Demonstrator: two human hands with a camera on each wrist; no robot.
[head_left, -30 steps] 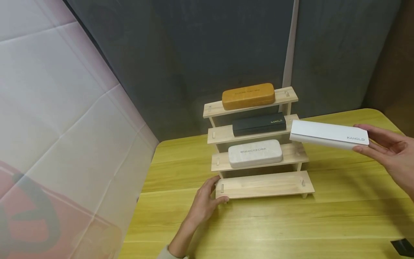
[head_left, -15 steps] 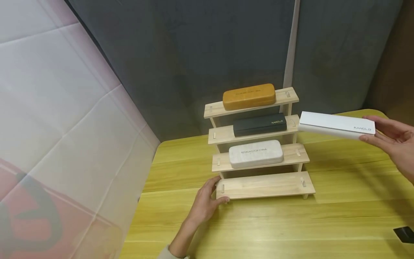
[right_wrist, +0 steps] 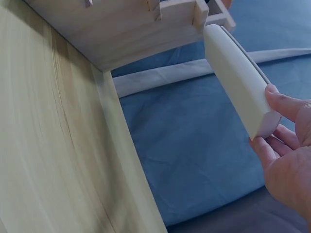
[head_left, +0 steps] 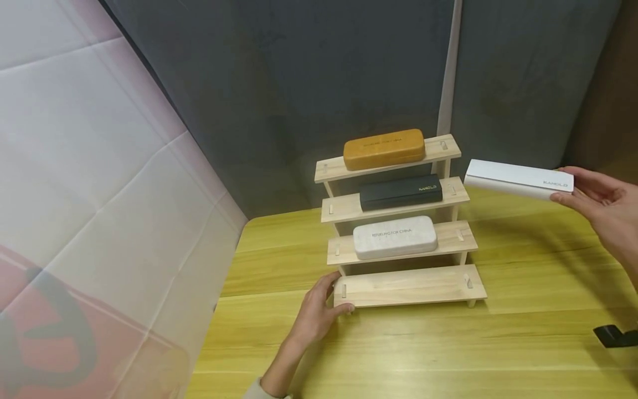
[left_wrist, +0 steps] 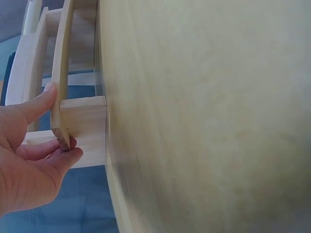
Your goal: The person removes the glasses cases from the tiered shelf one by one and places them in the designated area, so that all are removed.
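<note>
A wooden stepped rack (head_left: 448, 238) stands on the yellow table (head_left: 399, 349). Its top step carries a tan case (head_left: 384, 148), the one below a black case (head_left: 401, 192), the third a pale grey case (head_left: 395, 236). The lowest step (head_left: 408, 285) is bare. My left hand (head_left: 315, 313) pinches that step's left end, thumb on top and fingers beneath (left_wrist: 58, 153). My right hand (head_left: 600, 208) holds a long white case (head_left: 518, 179) by its right end, in the air to the right of the rack; the white case (right_wrist: 238, 80) lies near the rack's corner.
A pale fabric sheet (head_left: 89, 210) slopes along the left. A dark grey backdrop (head_left: 309, 72) stands behind the rack. A small black object (head_left: 614, 335) lies at the table's right edge. Bare tabletop stretches in front of the rack.
My right hand has lifted the white case up and slightly right, from level with the third step to level with the black case. The left hand has stayed put.
</note>
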